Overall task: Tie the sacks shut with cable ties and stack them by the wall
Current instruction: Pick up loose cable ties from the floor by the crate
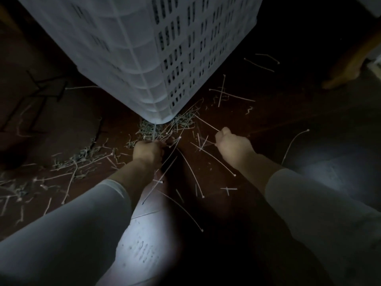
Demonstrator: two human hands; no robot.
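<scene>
My left hand (147,151) grips a bunch of white cable ties (165,172) low over the dark red floor; their ends fan out above and below the fist. My right hand (231,144) is curled to the right of it and pinches a single cable tie (206,141) lying on the floor. Several more loose cable ties (231,94) are scattered over the floor around both hands. Both arms wear pale sleeves. No sack can be made out in the dim light.
A tall stack of white slotted plastic crates (144,48) stands just beyond my hands, its corner toward me. Dry plant scraps (82,159) litter the floor at left. Another person's bare foot (342,76) is at upper right. My pale-clad knees fill the bottom.
</scene>
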